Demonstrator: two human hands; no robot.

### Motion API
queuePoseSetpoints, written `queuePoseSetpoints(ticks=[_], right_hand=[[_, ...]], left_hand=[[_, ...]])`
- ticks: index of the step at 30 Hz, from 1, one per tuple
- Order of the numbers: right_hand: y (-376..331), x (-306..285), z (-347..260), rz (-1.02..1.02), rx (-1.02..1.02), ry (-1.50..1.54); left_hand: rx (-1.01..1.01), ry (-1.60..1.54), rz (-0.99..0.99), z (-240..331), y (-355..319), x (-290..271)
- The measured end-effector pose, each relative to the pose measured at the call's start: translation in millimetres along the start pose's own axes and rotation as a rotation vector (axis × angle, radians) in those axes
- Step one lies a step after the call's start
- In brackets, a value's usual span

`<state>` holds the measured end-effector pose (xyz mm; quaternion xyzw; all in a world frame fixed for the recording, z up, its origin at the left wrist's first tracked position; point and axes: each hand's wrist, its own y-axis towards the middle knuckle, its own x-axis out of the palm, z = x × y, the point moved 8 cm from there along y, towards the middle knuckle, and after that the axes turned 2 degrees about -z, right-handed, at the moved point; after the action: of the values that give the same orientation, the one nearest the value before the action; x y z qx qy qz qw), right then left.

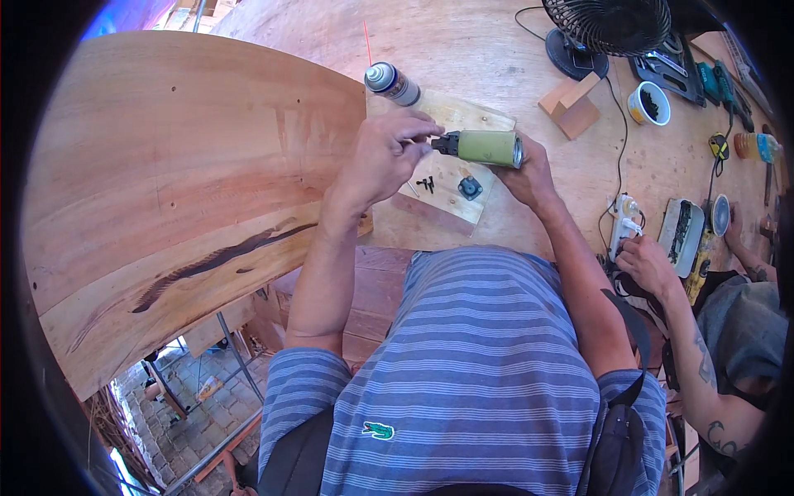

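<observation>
We hold the green cylinder (486, 147) in our right hand (531, 172), wrapped around its right end from the near side, with most of the fingers hidden beneath it. It lies level above the small wooden board (457, 217), its open metal-rimmed end to the right and its black fitting (447, 144) to the left, so that the fitting faces our left hand (382, 155). That hand is narrow, thumb and fingertips drawn close together at the fitting; we cannot tell whether they pinch something small. The grip looks shared out on purpose: the right seems to bear the weight and steady the body, which leaves the left free for finer work. On the board just nearer to us lie a few black screws (426, 183) and, to their right, a dark square-flanged piece (470, 188), probably set there to be within easy reach and not stray over the workbench (529, 83). The spray can (393, 83) stands beyond our left hand, its red straw (367, 43) pointing away, near enough to grab yet out of the way. Well to the right, a co-worker's hand (645, 261) is at the white power strip (625, 225), apart from our space.
</observation>
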<state>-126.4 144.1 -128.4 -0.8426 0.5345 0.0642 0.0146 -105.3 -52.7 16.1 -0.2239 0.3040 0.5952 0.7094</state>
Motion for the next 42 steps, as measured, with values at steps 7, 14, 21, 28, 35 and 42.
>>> queuePoseSetpoints(ticks=[7, 14, 21, 28, 35, 42], right_hand=[[1, 0, 2, 0.019, 0.000, -0.014], [2, -1, 2, 0.015, 0.036, -0.006], [4, 0, -1, -0.033, 0.011, -0.035], [4, -4, 1, -0.044, 0.064, 0.046], [6, -2, -4, -0.084, 0.050, 0.037], [5, -2, 1, -0.074, 0.073, 0.061]], left_hand=[[-0.579, -0.088, 0.059, -22, -13, -1], [-0.329, 0.172, 0.031, -3, -1, -5], [0.072, 0.273, -0.036, -4, 5, -3], [-0.140, -0.087, 0.031, -29, 1, -2], [0.024, 0.043, -0.069, -34, 7, -3], [-0.431, -0.354, 0.329, -49, -10, -5]])
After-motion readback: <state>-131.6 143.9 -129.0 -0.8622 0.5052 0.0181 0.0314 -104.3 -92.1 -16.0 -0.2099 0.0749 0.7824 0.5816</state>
